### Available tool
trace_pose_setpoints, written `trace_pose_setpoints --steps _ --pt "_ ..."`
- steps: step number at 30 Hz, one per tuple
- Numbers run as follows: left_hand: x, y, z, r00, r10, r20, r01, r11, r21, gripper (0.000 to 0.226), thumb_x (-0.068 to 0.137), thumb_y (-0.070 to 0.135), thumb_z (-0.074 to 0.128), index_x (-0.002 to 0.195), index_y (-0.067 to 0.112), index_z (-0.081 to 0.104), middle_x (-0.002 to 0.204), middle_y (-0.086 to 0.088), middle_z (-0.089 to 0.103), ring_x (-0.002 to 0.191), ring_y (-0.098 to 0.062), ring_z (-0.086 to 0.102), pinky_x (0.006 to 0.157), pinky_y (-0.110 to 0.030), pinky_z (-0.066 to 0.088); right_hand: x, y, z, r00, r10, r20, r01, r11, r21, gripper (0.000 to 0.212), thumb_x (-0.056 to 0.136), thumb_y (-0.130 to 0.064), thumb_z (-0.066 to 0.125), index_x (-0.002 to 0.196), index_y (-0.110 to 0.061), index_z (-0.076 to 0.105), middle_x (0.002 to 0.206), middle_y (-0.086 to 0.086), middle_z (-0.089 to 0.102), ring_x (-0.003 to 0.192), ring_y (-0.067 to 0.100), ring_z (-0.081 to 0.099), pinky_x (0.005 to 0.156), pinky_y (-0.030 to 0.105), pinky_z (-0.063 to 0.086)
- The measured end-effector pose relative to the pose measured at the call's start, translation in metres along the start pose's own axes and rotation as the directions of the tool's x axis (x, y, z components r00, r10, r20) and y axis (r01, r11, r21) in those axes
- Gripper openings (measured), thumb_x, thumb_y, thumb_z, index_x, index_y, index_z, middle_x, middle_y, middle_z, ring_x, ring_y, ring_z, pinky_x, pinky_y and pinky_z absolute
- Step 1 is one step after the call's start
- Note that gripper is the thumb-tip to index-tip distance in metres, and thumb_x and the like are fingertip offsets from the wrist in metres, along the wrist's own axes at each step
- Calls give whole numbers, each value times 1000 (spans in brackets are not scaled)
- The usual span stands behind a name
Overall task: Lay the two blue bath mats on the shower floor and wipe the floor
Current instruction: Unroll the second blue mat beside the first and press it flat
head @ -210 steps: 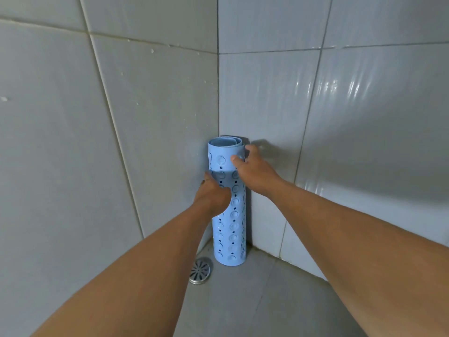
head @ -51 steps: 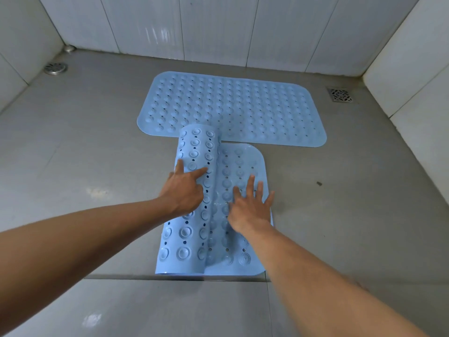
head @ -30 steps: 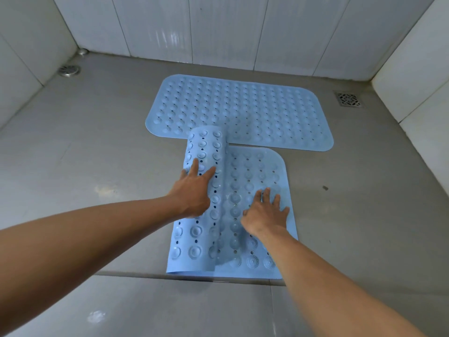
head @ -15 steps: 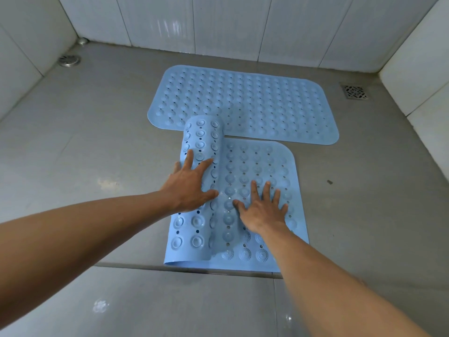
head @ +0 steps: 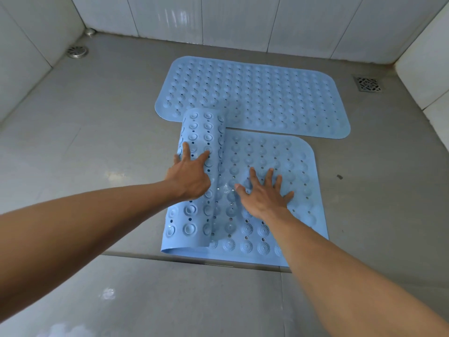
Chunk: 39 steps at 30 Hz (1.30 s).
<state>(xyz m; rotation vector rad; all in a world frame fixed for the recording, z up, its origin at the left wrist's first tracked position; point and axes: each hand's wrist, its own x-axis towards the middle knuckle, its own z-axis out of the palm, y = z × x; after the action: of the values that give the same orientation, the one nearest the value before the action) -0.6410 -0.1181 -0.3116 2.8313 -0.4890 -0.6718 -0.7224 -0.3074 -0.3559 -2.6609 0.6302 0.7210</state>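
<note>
Grey floor [head: 97,132] fills the shower, with white tiled walls [head: 230,18] along its far edge and both sides. One round drain [head: 77,51] sits in the far left corner, a square drain [head: 367,83] near the far right one. Far mat [head: 255,93] lies fully flat across the middle, parallel to the far wall. Near mat [head: 272,156] is laid at a right angle to it, its far edge just beside the far mat's near edge; its right part is flat on the floor, its left part is in a roll [head: 201,132], suction cups outward.

By my reading the step in hand is unrolling this second mat — wiping is not yet begun. Next the roll wants pushing leftward until its last turn opens, then pressing down so the cups grip.

Left hand [head: 192,173] rests on top of the roll, fingers spread and loosely curved, gripping nothing. Right hand [head: 264,193] lies flat and wide open — palm down on the flat part, pinning it.
</note>
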Motion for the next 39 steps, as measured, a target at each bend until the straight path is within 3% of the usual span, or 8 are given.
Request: trace_pose_setpoints --steps 4,10,14,21,29,33,36,39 --pt "-2 -1 5 995 17 -96 -11 998 61 84 90 66 49 157 33 11 165 -12 -12 151 -42 4 117 -58 27 2 -2 6 999 26 25 -26 1000 -10 91 85 -87 21 154 -43 -19 163 4 -31 149 32 -28 111 75 -4" --pt "-3 7 -3 998 -42 -52 44 999 33 87 92 37 53 158 28 -3 163 -18 -21 149 -51 -1 120 -57 20 3 6 10 1000 8 14 -8 999 -31 85 91 -80 17 155 -38 -21 162 2 -33 150 27 -28 114 72 -5" --pt "-3 5 -4 997 -65 -35 63 997 -36 89 92 41 51 158 34 -7 163 -19 -20 148 -53 -2 119 -57 22 4 11 7 1000 6 28 -6 1000 -13 81 95 -75 18 155 -37 -21 162 0 -33 150 25 -27 115 71 -4" --pt "-2 0 -3 999 24 -47 -29 995 -96 86 90 46 55 159 35 4 164 -18 -11 148 -47 14 119 -51 28 3 38 -3 999 36 28 -36 999 -9 78 98 -70 21 156 -37 -19 163 1 -30 152 25 -22 117 68 -2" --pt "5 6 -4 999 27 -25 -27 999 -28 77 91 29 45 158 40 9 165 -13 -15 149 -48 0 120 -56 20 1 25 -7 999 -53 -10 53 999 -12 72 103 -58 24 159 -31 -11 166 6 -22 153 25 -19 117 68 -5" --pt "6 -3 -9 1000 12 -28 -12 1000 6 71 85 59 19 146 28 38 167 -8 1 150 -43 5 118 -62 20 -1 -7 7 998 -55 9 54 996 78 87 93 -77 21 158 -31 -15 163 10 -30 151 29 -23 114 70 -9" --pt "4 -9 -5 995 -16 -100 17 1000 15 79 86 65 56 152 39 22 165 -12 -2 150 -40 10 116 -59 28 0 -9 13 998 -49 38 48 998 45 101 80 -91 23 154 -38 -23 158 11 -38 149 31 -30 111 72 -13" --pt "-1 -14 -4 993 -39 -115 42 999 20 85 87 52 63 155 34 16 164 -15 -7 149 -42 13 116 -57 29 1 -2 15 997 -73 31 73 997 9 105 76 -94 25 153 -41 -24 157 11 -41 148 31 -32 113 72 -12"
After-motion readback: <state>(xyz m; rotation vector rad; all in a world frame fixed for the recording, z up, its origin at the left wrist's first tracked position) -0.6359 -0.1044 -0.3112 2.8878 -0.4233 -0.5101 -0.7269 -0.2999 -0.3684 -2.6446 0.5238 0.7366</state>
